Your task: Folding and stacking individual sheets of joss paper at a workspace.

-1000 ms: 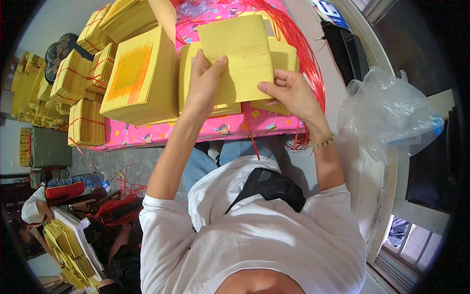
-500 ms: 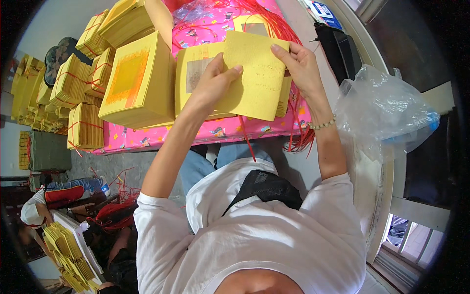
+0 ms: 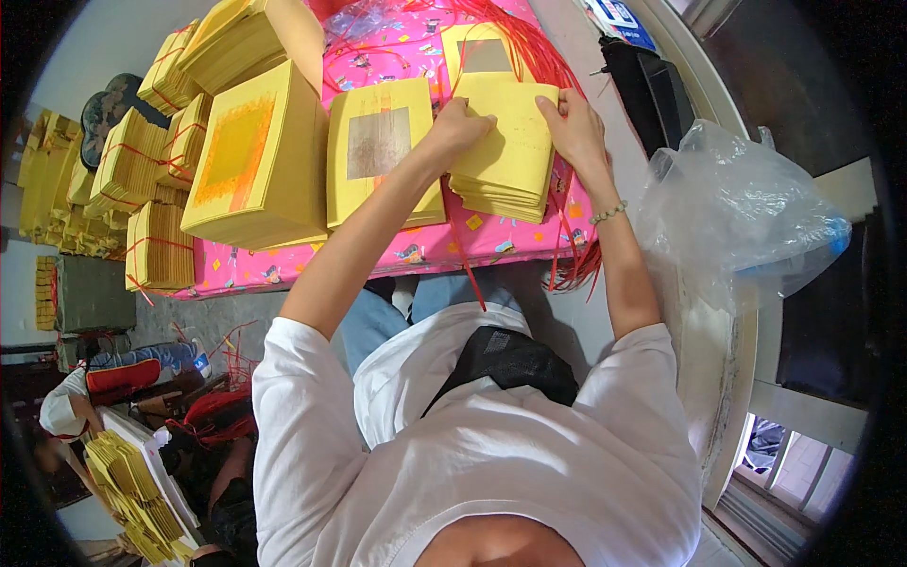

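Pink tabletop with a small printed pattern, head view. Left hand pinches the upper left edge of a rectangular yellow paper stack; right hand grips its upper right corner, thumb on top. Stack sits near the tabletop's front edge, just right of a yellow paper pile with a grey square patch. Risk: uneven pull could skew the layers; thin glossy red strands close by could snag a corner. Stack looks matte, faintly speckled, lower edges fanned.
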The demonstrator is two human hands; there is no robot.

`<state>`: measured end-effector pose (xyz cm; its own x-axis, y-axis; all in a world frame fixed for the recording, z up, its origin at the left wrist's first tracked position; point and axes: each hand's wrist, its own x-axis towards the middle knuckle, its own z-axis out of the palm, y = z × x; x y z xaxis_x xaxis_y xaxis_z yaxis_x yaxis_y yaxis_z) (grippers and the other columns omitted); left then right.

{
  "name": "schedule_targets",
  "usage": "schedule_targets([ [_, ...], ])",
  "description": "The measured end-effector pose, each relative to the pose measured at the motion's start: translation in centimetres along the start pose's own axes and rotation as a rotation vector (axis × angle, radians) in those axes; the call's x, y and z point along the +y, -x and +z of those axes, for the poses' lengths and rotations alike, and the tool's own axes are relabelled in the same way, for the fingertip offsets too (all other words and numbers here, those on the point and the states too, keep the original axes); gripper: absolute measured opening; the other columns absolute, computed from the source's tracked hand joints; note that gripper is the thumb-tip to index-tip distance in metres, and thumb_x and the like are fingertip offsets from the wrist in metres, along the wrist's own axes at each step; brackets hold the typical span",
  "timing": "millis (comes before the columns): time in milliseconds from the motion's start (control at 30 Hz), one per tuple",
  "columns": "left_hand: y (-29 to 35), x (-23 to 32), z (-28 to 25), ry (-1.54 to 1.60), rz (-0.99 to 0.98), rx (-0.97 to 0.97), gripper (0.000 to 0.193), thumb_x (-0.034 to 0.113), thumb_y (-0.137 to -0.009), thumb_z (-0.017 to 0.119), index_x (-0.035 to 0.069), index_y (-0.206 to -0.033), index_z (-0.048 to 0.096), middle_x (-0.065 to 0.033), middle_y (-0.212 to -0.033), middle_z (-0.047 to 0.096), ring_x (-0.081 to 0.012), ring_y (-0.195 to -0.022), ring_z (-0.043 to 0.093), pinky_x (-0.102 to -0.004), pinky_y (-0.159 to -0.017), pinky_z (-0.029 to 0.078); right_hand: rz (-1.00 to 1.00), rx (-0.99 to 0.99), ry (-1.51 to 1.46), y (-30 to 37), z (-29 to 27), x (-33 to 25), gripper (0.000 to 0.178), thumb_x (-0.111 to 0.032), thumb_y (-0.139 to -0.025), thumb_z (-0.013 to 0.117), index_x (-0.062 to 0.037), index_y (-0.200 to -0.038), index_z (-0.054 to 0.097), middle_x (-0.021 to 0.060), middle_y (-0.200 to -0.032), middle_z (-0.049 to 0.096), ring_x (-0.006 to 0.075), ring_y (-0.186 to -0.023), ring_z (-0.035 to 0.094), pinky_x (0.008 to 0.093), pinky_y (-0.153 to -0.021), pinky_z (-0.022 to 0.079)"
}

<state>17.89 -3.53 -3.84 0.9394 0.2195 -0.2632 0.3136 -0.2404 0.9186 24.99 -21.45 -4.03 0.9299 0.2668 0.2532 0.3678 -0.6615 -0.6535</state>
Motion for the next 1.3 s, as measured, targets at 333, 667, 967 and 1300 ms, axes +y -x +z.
schedule_targets([
  [333, -0.8, -2.3, 1.6, -0.154, 0.060, 0.060, 0.051, 0.024, -0.079, 0.067, -0.009, -0.112, 0.049, -0.0276, -0.103, 0.061, -0.0356, -0.098, 0.062, -0.0409, -0.084, 0.049, 0.065, -0.037, -0.083, 1.4, 0.4, 0.7, 0.039, -0.032, -0.083, 0.064, 0.0011, -0.103, 0.057, 0.0186, -0.082, 0.066, 0.0337, -0.081, 0.064, 0.0438, -0.074, 0.048],
  [667, 0.4, -1.3, 3.0, -0.474, 0.187, 0.233, 0.046, 0.018, -0.075, 0.063, -0.012, -0.106, 0.046, -0.0307, -0.090, 0.062, -0.0439, -0.088, 0.062, -0.0462, -0.079, 0.050, -0.347, 0.079, 0.095, 2.9, 0.5, -1.0, 0.048, -0.029, -0.089, 0.056, 0.0021, -0.124, 0.047, 0.0217, -0.136, 0.040, 0.0402, -0.122, 0.042, 0.0453, -0.094, 0.040],
  [967, 1.1, -1.0, 2.3, -0.440, 0.232, 0.232, 0.048, 0.022, -0.076, 0.068, -0.010, -0.107, 0.051, -0.0301, -0.094, 0.062, -0.0424, -0.093, 0.061, -0.0456, -0.081, 0.050, -0.338, -0.119, 0.414, 5.3, 3.5, 0.4, 0.050, -0.027, -0.094, 0.042, -0.0020, -0.137, 0.037, 0.0155, -0.147, 0.028, 0.0396, -0.139, 0.013, 0.0606, -0.104, 0.025],
  [1300, 10.8, -3.2, -7.7, -0.653, 0.560, 0.082, 0.038, 0.016, -0.075, 0.072, 0.006, -0.109, 0.059, -0.0159, -0.104, 0.056, -0.0326, -0.095, 0.057, -0.0398, -0.085, 0.046, -0.354, -0.146, 0.392, 4.4, 3.1, 0.8, 0.050, -0.029, -0.094, 0.042, -0.0015, -0.136, 0.038, 0.0183, -0.145, 0.031, 0.0416, -0.138, 0.015, 0.0620, -0.103, 0.026],
])
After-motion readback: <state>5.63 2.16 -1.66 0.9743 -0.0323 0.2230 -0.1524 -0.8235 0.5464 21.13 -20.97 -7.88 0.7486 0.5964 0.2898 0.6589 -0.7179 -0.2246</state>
